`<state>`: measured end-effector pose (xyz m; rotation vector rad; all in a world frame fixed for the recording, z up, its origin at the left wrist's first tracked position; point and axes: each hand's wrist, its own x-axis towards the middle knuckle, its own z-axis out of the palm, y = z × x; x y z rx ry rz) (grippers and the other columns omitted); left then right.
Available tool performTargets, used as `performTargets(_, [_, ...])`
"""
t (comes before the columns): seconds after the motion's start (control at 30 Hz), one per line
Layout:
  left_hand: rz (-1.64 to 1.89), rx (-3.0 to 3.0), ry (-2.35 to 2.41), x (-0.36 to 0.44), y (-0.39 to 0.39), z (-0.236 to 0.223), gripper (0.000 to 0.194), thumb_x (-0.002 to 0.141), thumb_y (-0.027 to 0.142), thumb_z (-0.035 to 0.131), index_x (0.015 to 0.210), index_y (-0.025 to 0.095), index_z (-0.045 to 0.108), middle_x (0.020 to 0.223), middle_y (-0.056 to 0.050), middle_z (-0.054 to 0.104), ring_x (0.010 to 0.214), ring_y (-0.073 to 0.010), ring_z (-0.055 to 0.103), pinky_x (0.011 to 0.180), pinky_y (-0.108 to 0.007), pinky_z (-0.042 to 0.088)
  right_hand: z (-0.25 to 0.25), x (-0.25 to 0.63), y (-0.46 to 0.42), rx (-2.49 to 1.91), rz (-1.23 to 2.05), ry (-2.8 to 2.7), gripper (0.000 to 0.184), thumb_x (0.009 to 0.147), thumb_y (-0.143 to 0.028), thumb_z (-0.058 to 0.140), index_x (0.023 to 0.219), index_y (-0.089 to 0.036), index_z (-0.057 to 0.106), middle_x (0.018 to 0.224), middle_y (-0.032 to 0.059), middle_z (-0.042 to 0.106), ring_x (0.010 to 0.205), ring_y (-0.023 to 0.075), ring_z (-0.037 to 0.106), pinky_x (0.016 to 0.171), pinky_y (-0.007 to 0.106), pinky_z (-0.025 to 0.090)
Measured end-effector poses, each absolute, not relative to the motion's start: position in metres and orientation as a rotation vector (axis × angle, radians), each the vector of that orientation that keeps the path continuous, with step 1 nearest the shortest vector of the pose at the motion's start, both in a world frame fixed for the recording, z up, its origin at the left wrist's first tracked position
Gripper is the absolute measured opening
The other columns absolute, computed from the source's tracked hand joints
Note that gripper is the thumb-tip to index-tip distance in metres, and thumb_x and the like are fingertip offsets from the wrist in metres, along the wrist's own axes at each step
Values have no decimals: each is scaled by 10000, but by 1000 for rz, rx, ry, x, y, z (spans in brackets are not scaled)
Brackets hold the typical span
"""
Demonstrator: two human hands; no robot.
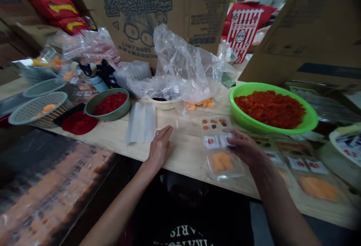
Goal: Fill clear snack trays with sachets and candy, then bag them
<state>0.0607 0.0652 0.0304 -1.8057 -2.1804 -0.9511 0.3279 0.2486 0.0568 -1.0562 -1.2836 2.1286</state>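
Fingers of the right hand (244, 149) curl at the right edge of a clear plastic compartment tray (239, 168), beside one of its two small white sachets with red print (211, 142); whether they grasp the tray or merely touch it cannot be told through the blur. The tray is near the front edge of the pale wooden tabletop (183, 156), with reddish and dark pieces in its far part and orange pieces (222, 162) in its near part. The left hand (160, 146) is near the front edge, left of the tray, its fingers extended and close together; whether they pinch anything cannot be told. Just beyond it on the left lies a flat, translucent whitish sheet (141, 122). Toward the right edge stands a bright green round basin (270, 127) of red-orange pieces (270, 107); toward the back edge rests a crumpled clear plastic bag (183, 69).
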Motion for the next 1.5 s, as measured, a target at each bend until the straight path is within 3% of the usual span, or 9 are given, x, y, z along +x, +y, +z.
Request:
performTargets(0.1, [-739, -1931, -2108, 67, 54, 48, 671, 840, -30, 431, 1489, 141, 459, 1509, -165, 516, 1352, -300, 519, 1114, -498, 488, 78, 332, 216, -828, 2502, -1245, 463, 621, -275, 836, 1029, -190, 633, 717, -19, 592, 539, 94, 534, 505, 210, 458])
performTargets(0.27, [-714, -2278, -1957, 77, 45, 66, 701, 979, 264, 541, 1610, 214, 238, 1594, -184, 400, 1412, -336, 463, 1126, -519, 473, 88, 307, 171, -554, 2930, -1224, 522, 627, -281, 837, 1097, -132, 666, 784, 21, 658, 574, 99, 579, 508, 192, 447])
performTargets(0.5, [-1131, -2414, -1813, 60, 44, 71, 762, 906, -11, 398, 1591, 305, 290, 1528, -135, 497, 1426, -232, 474, 1132, -496, 486, 51, 311, 195, -914, 2716, -1280, 550, 615, -255, 803, 1139, -146, 676, 712, -10, 645, 521, 85, 526, 445, 182, 378])
performTargets(0.77, [-737, -2494, -1867, 58, 39, 70, 1003, 732, -100, 402, 1633, 224, 104, 1642, -178, 303, 1535, -265, 292, 1204, -506, 421, 59, 306, 187, -968, 2557, -1323, 630, 571, -227, 748, 1195, -174, 680, 855, 20, 705, 607, 110, 565, 507, 206, 370])
performTargets(0.93, [-1020, -2445, -1901, 59, 39, 64, 924, 768, -90, 387, 1608, 266, 240, 1600, -140, 400, 1499, -238, 373, 1185, -497, 450, 58, 303, 186, -984, 2469, -1361, 781, 601, -232, 716, 1372, -207, 593, 947, 45, 722, 651, 133, 588, 541, 226, 405])
performTargets(1.07, [-1199, -2375, -1947, 58, 40, 63, 762, 877, -41, 384, 1560, 295, 361, 1499, -119, 538, 1409, -208, 505, 1139, -450, 502, 60, 300, 189, -1006, 2434, -1397, 842, 603, -227, 701, 1431, -229, 546, 892, 18, 704, 589, 116, 533, 496, 218, 351])
performTargets(1.13, [-1098, -2446, -1923, 56, 40, 65, 792, 866, -44, 387, 1578, 296, 316, 1529, -117, 507, 1434, -210, 474, 1151, -447, 487, 63, 299, 191, -1023, 2419, -1402, 858, 593, -219, 705, 1436, -233, 544, 798, -14, 666, 551, 100, 489, 474, 206, 307])
performTargets(1.3, [-493, -2582, -1830, 61, 40, 59, 939, 823, -79, 402, 1630, 227, 31, 1649, -172, 286, 1561, -266, 146, 1209, -500, 401, 61, 289, 187, -1086, 2348, -1325, 943, 580, -182, 704, 1495, -224, 480, 713, -41, 606, 537, 92, 453, 447, 192, 255])
performTargets(1.5, [-617, -2587, -1789, 79, 37, 35, 863, 916, 6, 446, 1631, 206, 5, 1630, -198, 319, 1565, -275, 164, 1214, -504, 395, 39, 271, 176, -1092, 2285, -1123, 1074, 570, -159, 695, 1580, -244, 340, 600, -84, 527, 518, 104, 457, 458, 197, 323])
